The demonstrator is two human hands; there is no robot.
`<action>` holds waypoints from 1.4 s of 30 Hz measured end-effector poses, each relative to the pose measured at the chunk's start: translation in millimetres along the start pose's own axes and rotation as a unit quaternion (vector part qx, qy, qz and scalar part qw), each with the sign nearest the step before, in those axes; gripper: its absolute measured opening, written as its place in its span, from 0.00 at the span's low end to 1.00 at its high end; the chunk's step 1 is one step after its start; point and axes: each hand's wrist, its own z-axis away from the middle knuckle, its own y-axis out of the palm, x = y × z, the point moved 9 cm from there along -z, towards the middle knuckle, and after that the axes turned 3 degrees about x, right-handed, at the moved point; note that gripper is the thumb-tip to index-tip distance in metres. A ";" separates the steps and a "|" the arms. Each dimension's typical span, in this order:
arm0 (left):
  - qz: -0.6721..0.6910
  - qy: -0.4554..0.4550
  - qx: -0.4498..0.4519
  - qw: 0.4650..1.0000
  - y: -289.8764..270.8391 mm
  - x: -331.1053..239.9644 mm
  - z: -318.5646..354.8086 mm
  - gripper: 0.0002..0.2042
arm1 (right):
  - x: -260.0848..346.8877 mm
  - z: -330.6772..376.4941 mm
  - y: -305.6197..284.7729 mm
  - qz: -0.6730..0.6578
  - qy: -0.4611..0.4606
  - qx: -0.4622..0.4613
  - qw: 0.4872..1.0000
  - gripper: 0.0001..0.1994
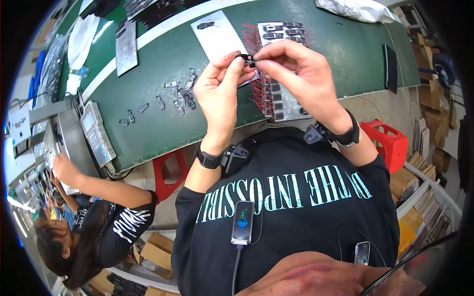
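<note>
Above the green table, my left hand (218, 88) pinches a small black plastic part (245, 58) between thumb and fingers. My right hand (302, 65) meets it from the other side, its thumb and forefinger closed at the part's right end. Fingertips cover much of the piece, so its details are hard to make out. Under and beside my hands lies a pale sheet (277, 112) with rows of small black parts and thin red wires (256, 96). A white board (217, 37) just behind carries one more small black piece (206, 24).
Several loose small dark parts (185, 96) lie left on the green table (163, 130). A keypad unit (97, 133) stands at a machine where a co-worker's hand (66, 170) works. A black bar (390, 69) lies right; red stools (387, 143) stand by the table's near edge.
</note>
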 end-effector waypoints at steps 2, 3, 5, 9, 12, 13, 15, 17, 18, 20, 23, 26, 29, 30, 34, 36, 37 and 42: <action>0.015 -0.015 0.016 1.000 9.2 7.7 9.9 0.10 | -12.8 6.2 -4.1 0.011 0.011 -0.020 1.000 0.07; 0.027 -0.027 0.023 0.999 12.3 12.3 14.7 0.10 | -18.8 10.1 -6.2 0.015 0.016 -0.029 0.999 0.06; 0.038 -0.039 0.034 0.998 16.5 20.1 22.1 0.11 | -28.3 19.4 -9.1 0.015 0.023 -0.039 0.999 0.06; 0.035 -0.044 0.044 0.997 17.9 27.1 29.5 0.11 | -39.2 27.1 -11.7 0.014 0.042 -0.043 0.998 0.05; 0.028 -0.055 0.034 0.998 16.3 30.9 31.3 0.11 | -42.9 27.6 -11.1 0.019 0.048 -0.034 0.998 0.06; 0.029 -0.054 0.034 0.998 16.1 32.2 31.5 0.11 | -44.6 27.9 -10.5 0.015 0.052 -0.031 0.998 0.06; 0.033 -0.050 0.030 0.998 14.5 34.9 31.6 0.10 | -47.2 28.0 -9.2 0.006 0.060 -0.026 0.998 0.06; 0.035 -0.048 0.027 0.998 14.6 35.6 31.7 0.10 | -48.0 28.5 -8.7 0.008 0.064 -0.030 0.997 0.06; 0.033 -0.047 0.026 0.998 15.1 35.1 32.0 0.10 | -48.9 29.2 -8.5 0.009 0.068 -0.034 0.997 0.06; 0.030 -0.046 0.023 0.998 15.9 34.1 32.3 0.10 | -50.6 29.5 -9.6 0.009 0.074 -0.038 0.997 0.06; 0.004 -0.038 0.041 0.998 16.4 31.0 30.8 0.10 | -46.3 25.1 -10.4 0.024 0.041 -0.023 0.999 0.05; -0.004 -0.037 0.049 0.998 16.4 30.4 32.0 0.09 | -47.9 25.0 -12.0 0.024 0.041 -0.019 0.999 0.05; 0.010 -0.038 0.052 0.998 17.9 32.7 32.6 0.09 | -45.5 24.3 -11.3 0.030 0.042 -0.013 0.999 0.05; 0.013 -0.034 0.051 0.998 16.7 32.8 32.9 0.08 | -44.7 24.3 -10.3 0.033 0.044 -0.009 0.998 0.05; 0.011 -0.022 0.055 0.998 13.0 31.5 32.0 0.08 | -39.8 23.4 -7.5 0.060 0.022 -0.007 0.998 0.05; -0.004 -0.012 0.064 0.998 13.7 29.3 30.6 0.07 | -36.8 23.3 -6.3 0.072 0.010 -0.008 0.997 0.06; -0.004 -0.013 0.063 0.998 13.7 29.6 30.9 0.07 | -36.7 24.0 -5.3 0.070 0.012 -0.006 0.997 0.06; -0.006 0.005 0.045 0.999 11.5 24.3 31.6 0.06 | -28.1 23.0 -7.1 0.141 -0.023 -0.034 0.989 0.07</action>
